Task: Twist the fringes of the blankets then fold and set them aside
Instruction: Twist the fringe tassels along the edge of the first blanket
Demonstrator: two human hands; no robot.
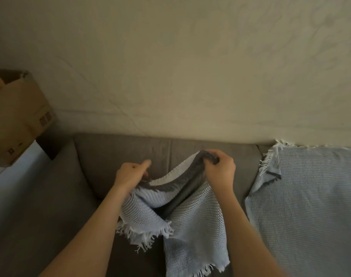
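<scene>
Fringe hangs loose below the left hand, nearest the lens. The blanket is held up between both hands over the sofa: its edge is pinched by the left hand, and its dark band is gripped, bunched, in the right hand. A second blanket is spread right of the right hand. Step judged: edge being gathered for twisting. Next: one fringe tuft must be isolated between fingertips.

I have only one view, from the wide-angle camera worn on my head. It faces forward and down, with my left hand and right hand close below it, over the grey sofa. The pale wall behind fills the upper half.
</scene>
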